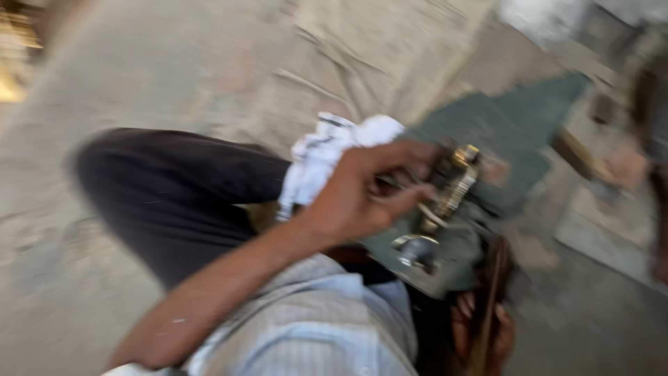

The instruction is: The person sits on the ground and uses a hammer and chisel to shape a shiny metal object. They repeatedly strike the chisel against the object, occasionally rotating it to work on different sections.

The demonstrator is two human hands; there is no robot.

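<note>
The person's left hand [362, 198] pinched a small brass part [456, 184] near the grey board's [487, 125] edge, beside a white rag [327, 150]; fitting seemed underway, demanding steadiness. The right hand was unseen.

Rough workshop: bare concrete floor [139, 76], metal parts [452, 184] (blurred).

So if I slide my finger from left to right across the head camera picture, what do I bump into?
Dark trouser knee → white cloth → hand → brass metal part → dark green mat → blurred wooden piece.
</note>
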